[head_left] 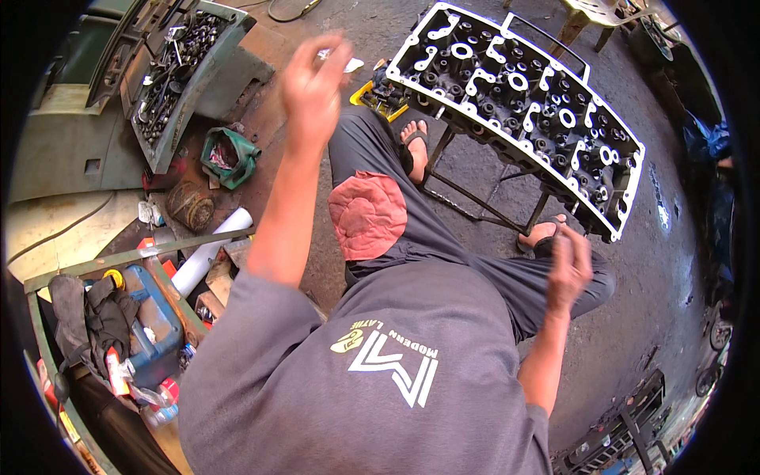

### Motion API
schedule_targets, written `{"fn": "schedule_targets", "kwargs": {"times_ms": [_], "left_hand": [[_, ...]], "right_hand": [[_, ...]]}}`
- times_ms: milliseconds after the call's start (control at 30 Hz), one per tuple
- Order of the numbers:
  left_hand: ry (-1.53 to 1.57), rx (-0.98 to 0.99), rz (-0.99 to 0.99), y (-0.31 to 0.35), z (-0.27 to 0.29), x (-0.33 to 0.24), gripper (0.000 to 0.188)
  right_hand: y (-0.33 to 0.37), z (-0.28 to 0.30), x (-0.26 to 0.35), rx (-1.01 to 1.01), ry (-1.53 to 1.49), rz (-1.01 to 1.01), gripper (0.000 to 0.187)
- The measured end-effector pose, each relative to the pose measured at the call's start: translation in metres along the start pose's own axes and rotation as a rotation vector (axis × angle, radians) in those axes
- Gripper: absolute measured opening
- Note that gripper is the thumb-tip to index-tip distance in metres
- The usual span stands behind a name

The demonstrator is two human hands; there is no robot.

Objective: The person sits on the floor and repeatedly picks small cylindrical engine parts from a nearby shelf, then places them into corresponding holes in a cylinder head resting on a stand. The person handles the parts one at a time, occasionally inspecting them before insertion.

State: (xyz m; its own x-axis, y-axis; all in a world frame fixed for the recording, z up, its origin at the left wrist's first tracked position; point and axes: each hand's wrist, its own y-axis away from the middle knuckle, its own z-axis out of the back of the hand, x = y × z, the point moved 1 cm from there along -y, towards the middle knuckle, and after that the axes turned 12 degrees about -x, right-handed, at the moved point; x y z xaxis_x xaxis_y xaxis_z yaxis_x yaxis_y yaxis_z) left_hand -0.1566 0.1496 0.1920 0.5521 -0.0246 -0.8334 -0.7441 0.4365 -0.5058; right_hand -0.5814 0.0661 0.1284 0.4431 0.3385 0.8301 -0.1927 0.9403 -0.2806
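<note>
My left hand (pixel 310 91) is raised at upper centre, its fingers smeared by motion. A small white thing (pixel 354 65) shows beside the fingertips; whether it is held or lies behind them is unclear. Low by my right knee, my right hand (pixel 571 269) hangs in the air, somewhat blurred, fingers apart and nothing visible in them. Beyond my feet, a large engine cylinder head (pixel 518 81) with a pale machined rim rests on a black metal stand (pixel 459 207). Neither hand touches it. A crumpled red cloth (pixel 367 215) lies over my left thigh.
Left stands a metal tray (pixel 162 150) heaped with dark metal parts, near a green container (pixel 230 157). A yellow tray (pixel 364 98) sits by the cylinder head's near-left corner. Lower left, a crate (pixel 36 286) holds a blue canister (pixel 150 317) and bottles. A plastic chair (pixel 590 12) stands behind.
</note>
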Motion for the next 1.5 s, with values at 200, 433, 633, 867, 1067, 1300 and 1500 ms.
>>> {"fn": "schedule_targets", "kwargs": {"times_ms": [200,433,633,867,1067,1300,1500], "left_hand": [[0.173,-0.117,0.703,0.127,0.074,-0.001,0.015],[0.261,-0.199,0.716,0.151,0.097,0.010,0.015],[0.384,-0.132,0.577,0.121,0.068,0.002,0.015],[0.497,0.047,0.601,0.131,0.030,-0.015,0.012],[0.478,0.058,0.628,0.150,0.037,-0.017,0.011],[0.465,0.087,0.611,0.146,0.048,-0.016,0.012],[0.485,0.211,0.522,0.124,0.020,-0.061,0.010]], "right_hand": [[0.022,-0.166,0.078,0.802,-0.281,0.646,0.032],[0.045,-0.217,0.084,0.915,-0.151,0.798,0.015],[0.015,-0.116,0.070,0.595,-0.082,0.368,0.019],[0.050,-0.014,0.010,0.164,-0.232,-0.430,0.018],[0.077,-0.004,-0.014,-0.326,-0.311,-0.550,0.012],[0.030,-0.042,-0.055,-0.058,0.646,0.097,0.024],[0.017,-0.074,-0.086,-0.104,0.516,0.002,0.029]]}}
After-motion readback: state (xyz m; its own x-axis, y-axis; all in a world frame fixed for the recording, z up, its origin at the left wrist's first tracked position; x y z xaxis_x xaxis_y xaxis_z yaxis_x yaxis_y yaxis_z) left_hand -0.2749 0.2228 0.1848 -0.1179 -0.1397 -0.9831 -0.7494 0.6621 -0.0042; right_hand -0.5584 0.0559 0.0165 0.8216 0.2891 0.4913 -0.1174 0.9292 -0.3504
